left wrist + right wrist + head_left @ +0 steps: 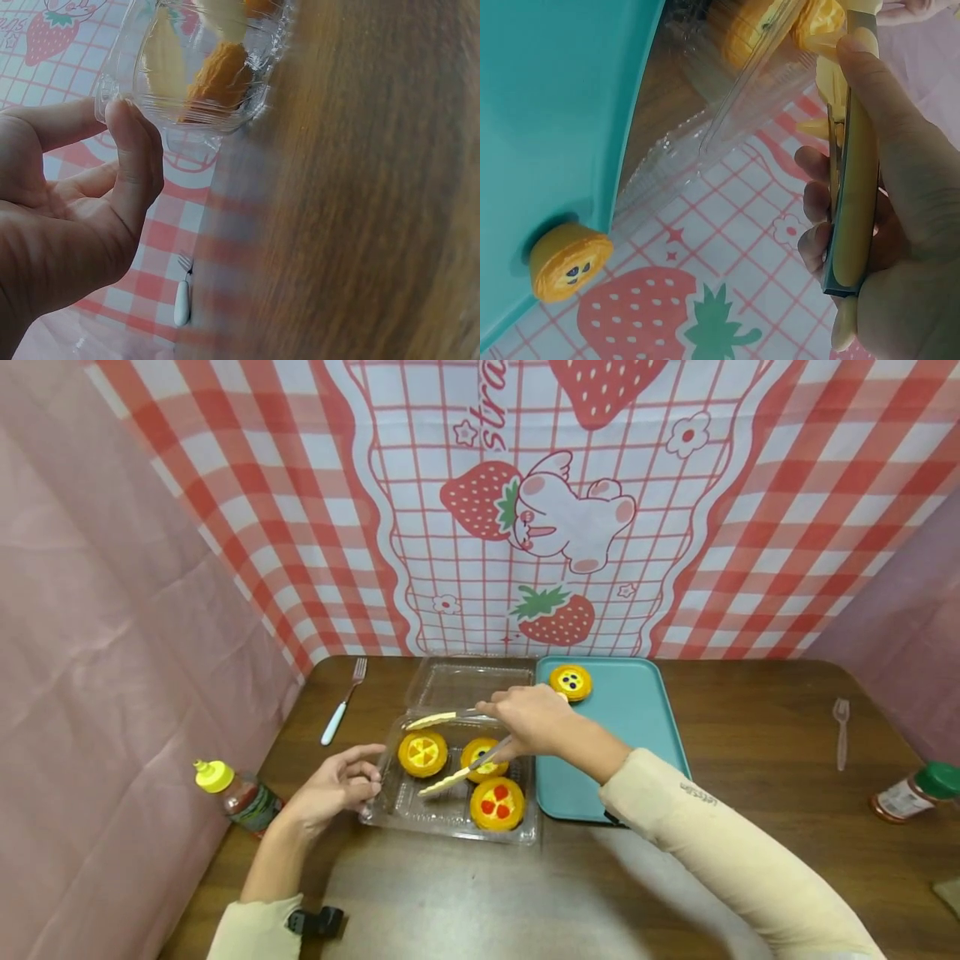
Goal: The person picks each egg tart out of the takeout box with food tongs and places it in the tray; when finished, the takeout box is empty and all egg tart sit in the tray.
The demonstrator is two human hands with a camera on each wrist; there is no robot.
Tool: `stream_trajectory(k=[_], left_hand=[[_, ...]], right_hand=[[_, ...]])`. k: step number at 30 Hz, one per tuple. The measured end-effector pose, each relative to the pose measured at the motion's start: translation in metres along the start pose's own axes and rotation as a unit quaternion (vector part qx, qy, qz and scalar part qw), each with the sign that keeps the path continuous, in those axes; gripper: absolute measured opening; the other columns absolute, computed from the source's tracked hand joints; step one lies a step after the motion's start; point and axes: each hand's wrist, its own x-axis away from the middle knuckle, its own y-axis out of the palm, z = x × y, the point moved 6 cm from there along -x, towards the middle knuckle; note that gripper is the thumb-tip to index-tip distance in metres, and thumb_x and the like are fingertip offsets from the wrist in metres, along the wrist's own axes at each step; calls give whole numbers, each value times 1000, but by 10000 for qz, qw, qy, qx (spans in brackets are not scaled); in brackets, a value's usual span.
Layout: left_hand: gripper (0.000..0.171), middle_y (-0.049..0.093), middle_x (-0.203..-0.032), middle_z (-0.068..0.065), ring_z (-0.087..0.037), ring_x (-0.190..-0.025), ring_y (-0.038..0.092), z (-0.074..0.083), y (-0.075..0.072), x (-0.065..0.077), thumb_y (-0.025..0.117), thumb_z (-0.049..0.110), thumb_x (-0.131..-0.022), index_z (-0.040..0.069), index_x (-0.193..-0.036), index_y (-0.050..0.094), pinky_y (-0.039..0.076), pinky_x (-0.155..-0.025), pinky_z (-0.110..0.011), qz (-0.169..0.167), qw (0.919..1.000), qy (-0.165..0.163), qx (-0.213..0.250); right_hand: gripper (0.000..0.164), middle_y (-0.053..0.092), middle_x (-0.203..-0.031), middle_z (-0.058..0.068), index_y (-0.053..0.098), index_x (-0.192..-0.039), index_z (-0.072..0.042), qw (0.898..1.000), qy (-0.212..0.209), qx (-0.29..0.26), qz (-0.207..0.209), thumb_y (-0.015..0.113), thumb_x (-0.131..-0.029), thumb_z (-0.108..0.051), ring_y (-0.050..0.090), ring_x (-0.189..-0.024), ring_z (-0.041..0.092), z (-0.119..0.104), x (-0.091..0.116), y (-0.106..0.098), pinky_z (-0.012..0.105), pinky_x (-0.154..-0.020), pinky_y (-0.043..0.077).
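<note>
My right hand (536,718) grips a pair of tongs (857,187) with pale yellow tips, spread apart over the clear plastic box (427,806). In the box sit three tarts: one with orange wedges (422,753), one with dark berries (476,750) partly hidden behind a tong arm, and one with red strawberry pieces (497,804). The tong tips lie either side of the orange-wedge tart. At the box's left side, my left hand (333,789) pinches the rim between thumb and finger, as the left wrist view shows. Another berry tart (571,262) rests on the teal tray (622,735).
The box's open lid (472,685) lies back toward the checked cloth. A light-handled fork (335,724) and a yellow-capped sauce bottle (251,802) are at the left. Far right are a clear fork (842,735) and a green-capped jar (903,797).
</note>
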Motion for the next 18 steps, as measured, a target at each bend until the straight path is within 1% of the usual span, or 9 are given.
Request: stream_trajectory(k=[4, 7, 12, 18], left_hand=[[58, 52, -93, -8, -13, -68, 54, 0, 0, -1, 59, -8, -91, -4, -145, 38, 51, -57, -26, -30, 10000, 5, 37], [59, 52, -92, -7, -13, -68, 53, 1, 1, -1, 60, -7, -91, -5, -145, 37, 51, -57, -26, -77, 9999, 66, 14], [59, 52, -92, -7, -14, -67, 54, 1, 1, 0, 60, -8, -91, -4, -145, 36, 51, -57, -26, -107, 9999, 40, 56], [60, 52, -91, -7, -14, -67, 55, 0, 1, 2, 60, -8, -90, -5, -145, 35, 52, -57, -26, -120, 9999, 53, 62]], right_hand=[[80, 66, -112, 2, 59, -139, -17, 10000, 21, 23, -79, 79, -75, -60, 65, -89, 21, -2, -4, 3, 33, -58, 54], [78, 68, -108, 1, 62, -136, -17, 9999, 57, 52, -125, 80, -73, -60, 65, -86, 20, -2, -5, 4, 34, -59, 55], [72, 68, -99, -2, 67, -128, -19, 9995, 55, -96, -283, 82, -71, -60, 66, -82, 19, -2, -5, 6, 35, -61, 56], [72, 68, -98, -1, 67, -127, -18, 9990, 90, -259, -343, 81, -71, -61, 66, -83, 19, -2, -6, 8, 35, -61, 55]])
